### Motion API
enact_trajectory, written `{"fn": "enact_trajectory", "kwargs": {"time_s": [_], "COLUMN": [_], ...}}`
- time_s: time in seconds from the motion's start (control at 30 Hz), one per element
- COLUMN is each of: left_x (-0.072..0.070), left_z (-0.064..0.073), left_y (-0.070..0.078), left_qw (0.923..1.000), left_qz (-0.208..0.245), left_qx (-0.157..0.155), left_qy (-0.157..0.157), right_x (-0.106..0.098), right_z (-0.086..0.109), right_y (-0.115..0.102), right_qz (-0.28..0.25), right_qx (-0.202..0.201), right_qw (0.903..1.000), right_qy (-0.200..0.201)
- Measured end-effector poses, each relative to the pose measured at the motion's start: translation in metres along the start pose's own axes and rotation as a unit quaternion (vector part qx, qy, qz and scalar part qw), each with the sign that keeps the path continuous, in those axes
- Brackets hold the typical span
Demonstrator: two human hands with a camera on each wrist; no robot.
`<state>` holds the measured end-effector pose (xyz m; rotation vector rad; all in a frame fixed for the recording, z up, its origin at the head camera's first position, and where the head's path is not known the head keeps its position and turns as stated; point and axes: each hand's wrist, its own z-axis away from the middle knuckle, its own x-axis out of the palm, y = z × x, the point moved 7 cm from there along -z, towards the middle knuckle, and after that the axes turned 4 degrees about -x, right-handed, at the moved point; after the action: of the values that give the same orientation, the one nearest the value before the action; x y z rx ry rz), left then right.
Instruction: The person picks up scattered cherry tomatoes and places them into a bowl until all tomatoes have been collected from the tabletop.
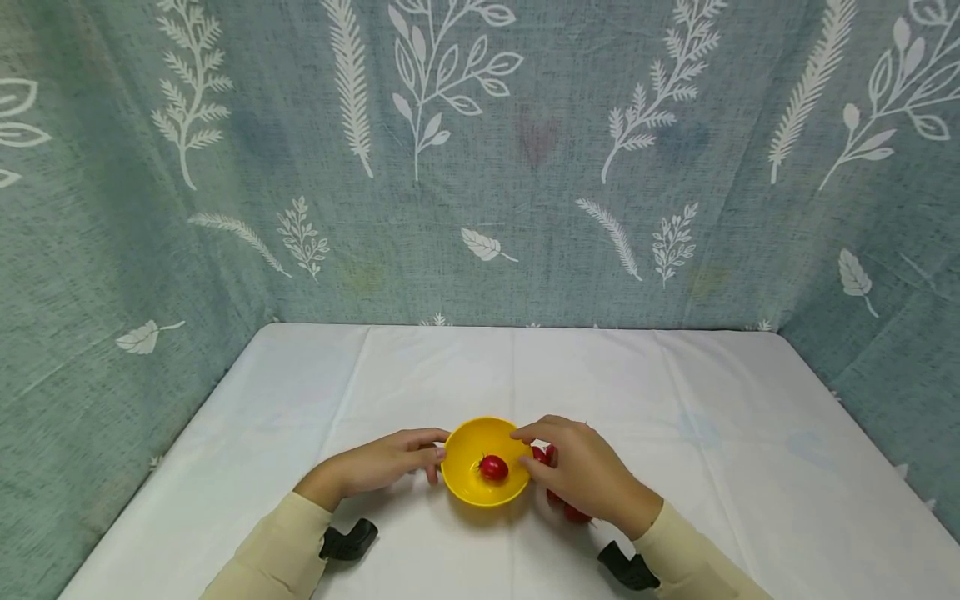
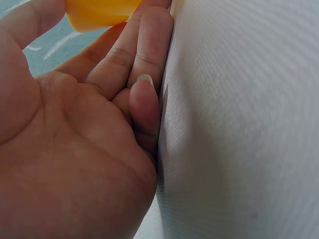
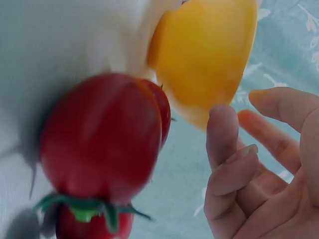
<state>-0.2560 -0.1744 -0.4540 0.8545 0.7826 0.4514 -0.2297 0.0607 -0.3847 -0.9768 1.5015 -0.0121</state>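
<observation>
A yellow bowl [image 1: 471,493] stands on the white-covered table with one cherry tomato [image 1: 493,467] inside. My left hand [image 1: 381,462] holds the bowl's left side between thumb and fingers, with the little finger curled low against the cloth in the left wrist view. Over the bowl's right rim, my right hand [image 1: 581,467] has its fingers loosely bent and nothing between them. Beneath and beside that hand lie several more red tomatoes [image 1: 577,514], partly hidden by it. In the right wrist view a large tomato [image 3: 102,139] with a green calyx is close to the camera.
The white tablecloth [image 1: 420,367] spreads out behind and around the bowl. A green-grey curtain [image 1: 540,200] with white leaf prints hangs at the back and both sides. Black wrist mounts [image 1: 348,540] stick out from the beige sleeves [image 1: 277,550].
</observation>
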Motion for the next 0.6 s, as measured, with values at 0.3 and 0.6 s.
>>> {"fn": "enact_trajectory", "kwargs": {"time_s": [0.3, 0.6], "left_x": [0.001, -0.001], "left_z": [0.000, 0.001], "left_y": [0.000, 0.000], "left_qw": [1.0000, 1.0000], "left_qz": [0.001, -0.002], "left_qx": [-0.002, -0.005], "left_qy": [-0.001, 0.001], "right_x": [-0.011, -0.007], "right_z": [0.002, 0.000], "right_y": [0.014, 0.025], "right_qz": [0.017, 0.029], "right_qx": [0.026, 0.051], "right_qw": [0.9989, 0.9981], "right_qy": [0.034, 0.020]}}
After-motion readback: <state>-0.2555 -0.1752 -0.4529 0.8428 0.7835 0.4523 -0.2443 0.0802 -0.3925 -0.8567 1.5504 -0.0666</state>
